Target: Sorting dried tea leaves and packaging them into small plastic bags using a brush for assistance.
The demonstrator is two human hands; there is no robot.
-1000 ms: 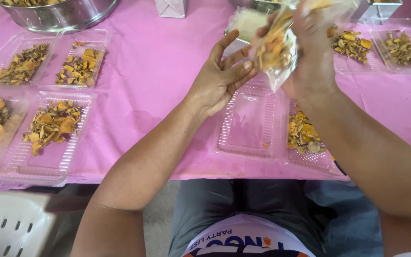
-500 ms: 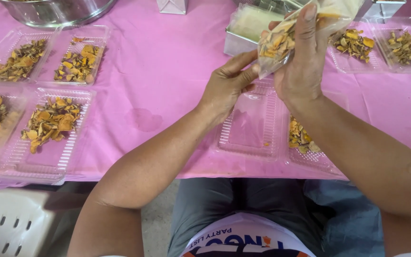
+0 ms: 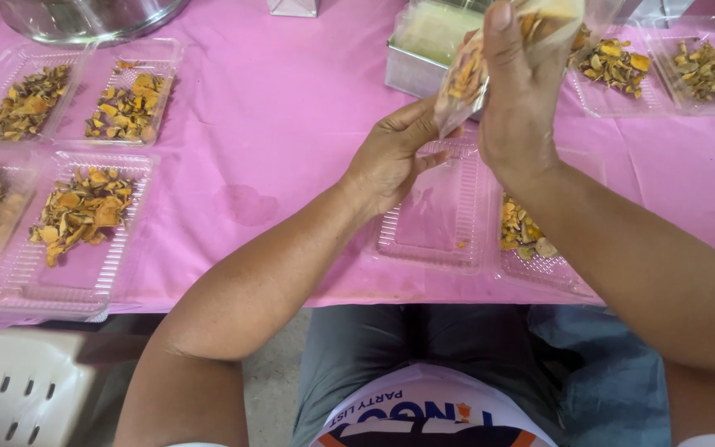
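My right hand (image 3: 516, 108) is raised over the pink table (image 3: 291, 108), gripping a clear plastic bag (image 3: 469, 70) full of orange-yellow dried slices. My left hand (image 3: 391, 157) pinches the bag's lower corner from the left. Directly below the hands lies a clear plastic tray (image 3: 436, 211) that holds almost nothing. To its right, partly hidden by my right forearm, a second clear tray (image 3: 531, 240) holds a small heap of the same slices.
Several clear trays of dried slices lie at the left (image 3: 76, 215) and far right (image 3: 697, 70). A metal box (image 3: 424, 45) stands behind the hands, a steel bowl (image 3: 84, 16) at the top left. A white plastic chair (image 3: 18, 389) is at the lower left.
Both hands have shifted slightly left and nearer with the bag. The left hand went from flat against the bag to pinching its lower corner.
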